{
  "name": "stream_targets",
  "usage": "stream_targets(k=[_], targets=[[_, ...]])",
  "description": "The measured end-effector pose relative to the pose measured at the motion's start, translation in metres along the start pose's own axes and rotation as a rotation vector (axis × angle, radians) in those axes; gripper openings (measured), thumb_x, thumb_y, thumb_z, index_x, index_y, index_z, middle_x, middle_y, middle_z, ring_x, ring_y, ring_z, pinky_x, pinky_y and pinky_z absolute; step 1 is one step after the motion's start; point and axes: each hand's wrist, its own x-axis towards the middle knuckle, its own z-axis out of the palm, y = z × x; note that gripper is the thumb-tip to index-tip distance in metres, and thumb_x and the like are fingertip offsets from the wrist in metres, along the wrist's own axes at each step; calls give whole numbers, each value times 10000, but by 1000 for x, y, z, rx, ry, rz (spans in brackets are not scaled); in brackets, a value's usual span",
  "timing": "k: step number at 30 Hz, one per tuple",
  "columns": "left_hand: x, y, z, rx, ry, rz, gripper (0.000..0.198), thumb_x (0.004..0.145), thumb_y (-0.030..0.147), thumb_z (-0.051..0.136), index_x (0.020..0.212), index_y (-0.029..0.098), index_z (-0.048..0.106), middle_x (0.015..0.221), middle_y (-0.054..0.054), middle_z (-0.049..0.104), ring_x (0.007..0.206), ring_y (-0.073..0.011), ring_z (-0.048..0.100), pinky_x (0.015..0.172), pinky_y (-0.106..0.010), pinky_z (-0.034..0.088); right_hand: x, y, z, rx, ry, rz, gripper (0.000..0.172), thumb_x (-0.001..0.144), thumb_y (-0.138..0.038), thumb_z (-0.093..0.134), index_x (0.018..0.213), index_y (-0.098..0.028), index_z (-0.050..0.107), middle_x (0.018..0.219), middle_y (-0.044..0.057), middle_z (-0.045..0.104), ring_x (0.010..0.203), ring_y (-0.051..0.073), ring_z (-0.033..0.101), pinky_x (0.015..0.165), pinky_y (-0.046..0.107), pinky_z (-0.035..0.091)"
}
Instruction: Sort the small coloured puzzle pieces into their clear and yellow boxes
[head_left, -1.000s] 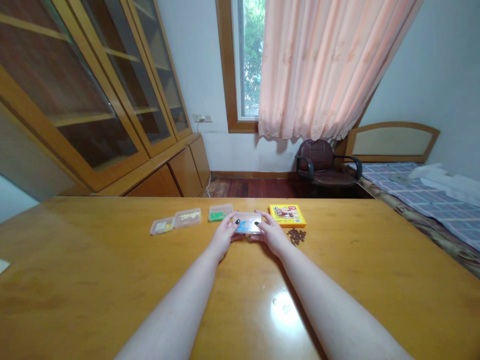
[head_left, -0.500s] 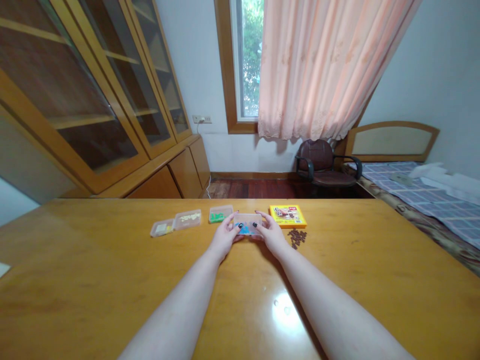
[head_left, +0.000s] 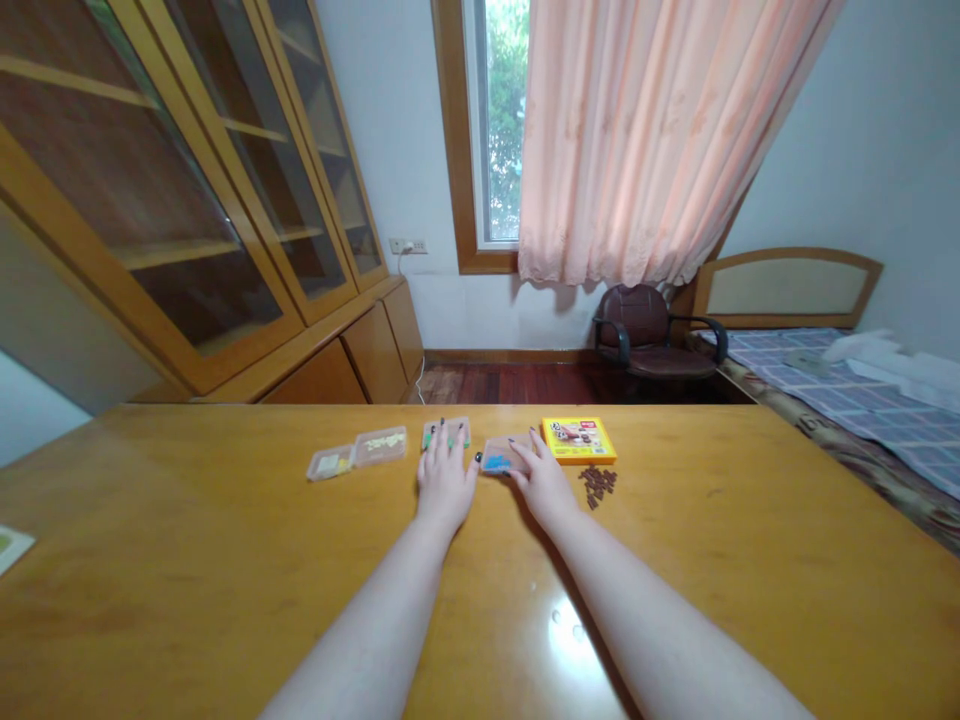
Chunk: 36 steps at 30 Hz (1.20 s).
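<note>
My left hand [head_left: 444,475] reaches over a clear plastic box with green pieces [head_left: 456,427], its fingers stretched out and covering part of it. Beside it lies a clear plastic box with blue pieces [head_left: 496,462]. My right hand [head_left: 544,478] rests its spread fingers at the right side of that blue box. A yellow printed box [head_left: 578,440] lies just beyond my right hand, and a loose pile of small brown pieces [head_left: 598,484] is on the table in front of it.
On the left of the wooden table [head_left: 225,560] are a clear box with pale pieces [head_left: 380,445] and a smaller clear box with white and yellow contents [head_left: 330,462]. A card [head_left: 11,546] lies at the left edge. An armchair [head_left: 641,330] stands behind the table.
Both hands were holding the box with blue pieces; it now lies on the table. My left hand has let go and moved left over the green box. My right hand's fingers have spread.
</note>
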Motion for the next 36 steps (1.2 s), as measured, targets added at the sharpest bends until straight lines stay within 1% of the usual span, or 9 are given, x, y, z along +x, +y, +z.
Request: stream_targets(k=[2,5,10,14,17,22,28,32,36], targets=[[0,-1,2,219,-73,-85,592,841,407,433,1386,198,333,1497,-90,186,1373,-311,133,1082,-576,107,-1,-1,0,-120,-31,14,411,771,-212,604,1181,-196,586,1380,153,393,1230,268,423,1010,411,345],[1,-4,7,336,-157,-129,612,861,459,352,1407,192,283,1488,-91,210,1366,-308,164,1061,-613,107,-3,-4,-2,-281,-19,8,394,787,-281,604,1178,-240,588,1344,146,442,1174,294,455,968,445,355],[2,-7,9,361,-110,-153,582,884,440,277,1389,152,313,1483,-108,222,1367,-284,175,1069,-585,148,-6,-9,-6,-391,9,-74,317,835,-319,530,1132,-235,603,1316,112,489,1162,289,440,955,450,330],[2,-10,12,340,-74,-137,579,892,440,255,1379,134,327,1479,-119,235,1362,-283,196,1075,-555,179,-11,-16,-3,-336,-102,-247,304,877,-309,447,1132,-230,593,1222,77,579,1144,222,473,960,394,328],[2,-11,15,346,-59,-131,587,888,447,260,1374,125,334,1476,-125,242,1362,-286,193,1076,-549,185,-13,-18,3,-356,-157,-257,417,869,-380,457,1249,-217,502,1320,81,500,1232,228,408,1021,429,263],[3,-8,17,355,-74,-145,617,867,469,309,1379,126,326,1481,-128,224,1367,-291,173,1080,-543,177,-4,-14,12,-420,-232,-244,660,842,-523,436,1386,-173,307,1447,119,301,1345,255,238,1089,517,49],[4,-9,19,357,-67,-139,656,860,499,283,1390,115,301,1487,-121,209,1371,-294,152,1071,-572,160,27,-13,18,-451,-338,-283,704,834,-583,397,1389,-160,300,1465,118,254,1360,273,191,1083,549,4],[4,-10,19,356,-73,-144,676,862,528,245,1395,117,295,1488,-130,201,1375,-293,139,1077,-569,128,43,-1,-1,-415,-294,-317,673,830,-536,443,1382,-173,315,1471,110,250,1365,253,178,1096,510,23],[4,-9,19,361,-46,-163,678,852,547,261,1392,139,309,1494,-145,173,1373,-316,124,1076,-573,99,57,37,-52,-377,-261,-208,784,730,-558,562,1377,-186,324,1466,126,257,1350,258,218,1099,473,93]])
